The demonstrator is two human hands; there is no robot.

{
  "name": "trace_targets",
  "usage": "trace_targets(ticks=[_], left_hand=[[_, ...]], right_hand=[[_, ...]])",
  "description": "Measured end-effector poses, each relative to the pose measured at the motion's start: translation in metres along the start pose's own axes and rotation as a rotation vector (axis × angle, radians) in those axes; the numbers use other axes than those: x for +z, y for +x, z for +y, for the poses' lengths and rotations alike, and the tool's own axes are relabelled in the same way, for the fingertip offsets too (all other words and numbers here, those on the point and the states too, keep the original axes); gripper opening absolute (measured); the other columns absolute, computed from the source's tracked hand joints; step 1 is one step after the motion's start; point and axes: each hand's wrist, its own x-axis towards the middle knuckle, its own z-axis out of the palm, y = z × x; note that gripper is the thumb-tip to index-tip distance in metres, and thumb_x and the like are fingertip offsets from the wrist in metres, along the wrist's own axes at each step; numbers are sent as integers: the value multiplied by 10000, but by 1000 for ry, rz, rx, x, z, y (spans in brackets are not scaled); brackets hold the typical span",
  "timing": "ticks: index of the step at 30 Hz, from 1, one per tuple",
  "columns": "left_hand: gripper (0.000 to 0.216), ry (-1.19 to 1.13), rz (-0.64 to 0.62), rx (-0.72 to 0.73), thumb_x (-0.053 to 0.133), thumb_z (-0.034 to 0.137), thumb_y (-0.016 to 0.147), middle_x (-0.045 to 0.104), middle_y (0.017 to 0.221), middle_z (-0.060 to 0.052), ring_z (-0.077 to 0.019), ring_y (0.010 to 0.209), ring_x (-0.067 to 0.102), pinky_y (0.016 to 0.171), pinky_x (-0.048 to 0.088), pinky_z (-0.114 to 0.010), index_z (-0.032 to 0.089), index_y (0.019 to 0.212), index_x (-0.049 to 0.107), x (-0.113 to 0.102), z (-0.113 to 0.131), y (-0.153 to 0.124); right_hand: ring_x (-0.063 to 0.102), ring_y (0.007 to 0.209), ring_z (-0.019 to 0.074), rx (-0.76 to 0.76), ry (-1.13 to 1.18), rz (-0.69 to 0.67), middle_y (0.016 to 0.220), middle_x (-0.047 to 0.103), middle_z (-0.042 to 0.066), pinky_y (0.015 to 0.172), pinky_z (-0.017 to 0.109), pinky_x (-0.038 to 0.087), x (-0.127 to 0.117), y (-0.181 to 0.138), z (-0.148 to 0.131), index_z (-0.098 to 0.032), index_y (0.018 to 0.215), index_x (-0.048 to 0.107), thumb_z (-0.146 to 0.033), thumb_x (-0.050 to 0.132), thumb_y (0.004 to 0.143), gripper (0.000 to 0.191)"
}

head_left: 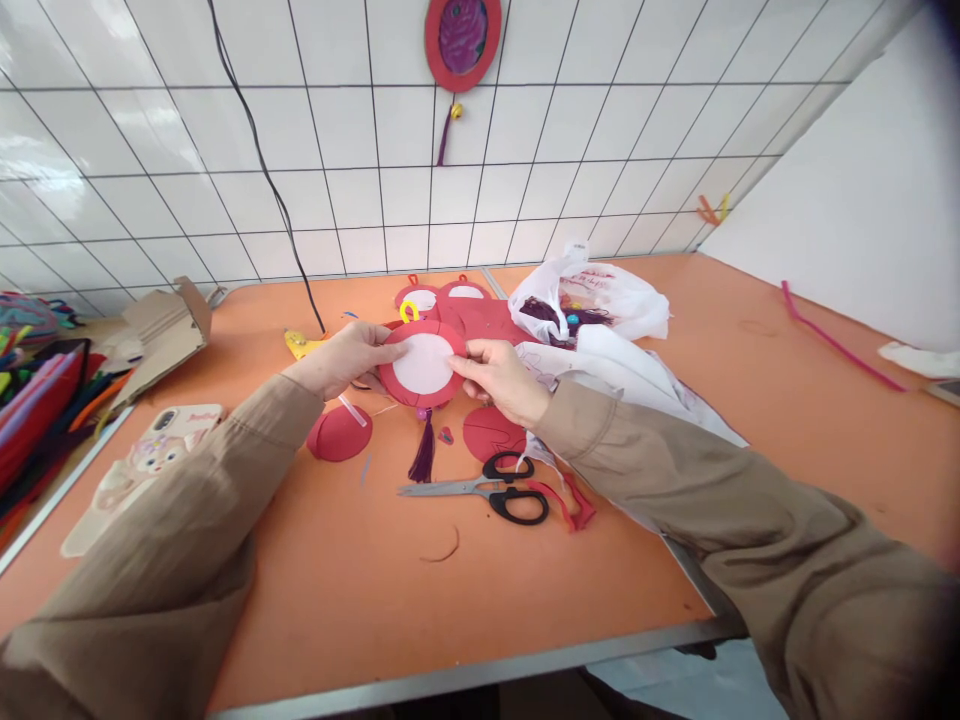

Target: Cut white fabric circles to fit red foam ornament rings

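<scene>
Between my two hands is a round red ornament (422, 362) with a white centre, held above the orange table. A yellow loop sticks up from its top, and a dark purple tassel (423, 447) hangs below it. My left hand (351, 352) pinches its left rim, thumb on the front. On the opposite rim, my right hand (499, 375) grips with the thumb against the white face. Red discs (340, 433) lie below on either side. Nearest in front are black-handled scissors (480, 488), their blades pointing left. The fingers behind the ornament are hidden.
Similar red ornaments (465, 291) lie behind my hands. A white plastic bag (626, 297) and white paper (645, 380) are to the right. A yellow glue gun (302, 343), its cord rising, a phone (150, 460) and a cardboard box (169, 330) are leftward. One finished-looking ornament (433, 70) hangs on the tiled wall.
</scene>
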Motion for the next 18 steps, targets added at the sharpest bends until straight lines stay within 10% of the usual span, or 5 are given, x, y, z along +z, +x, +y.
trace_targets(ticks=[18], left_hand=[[435,-76,-93,-72,894,334,541,746,795,-90,-207,734,714,658,612,-302,112,871,717,-3,-11,6]], right_hand=[[376,370,53,-52,111,18,472,435,-52,356,197,176,-4,5,7,-187,630,458,-608,627,748,469]])
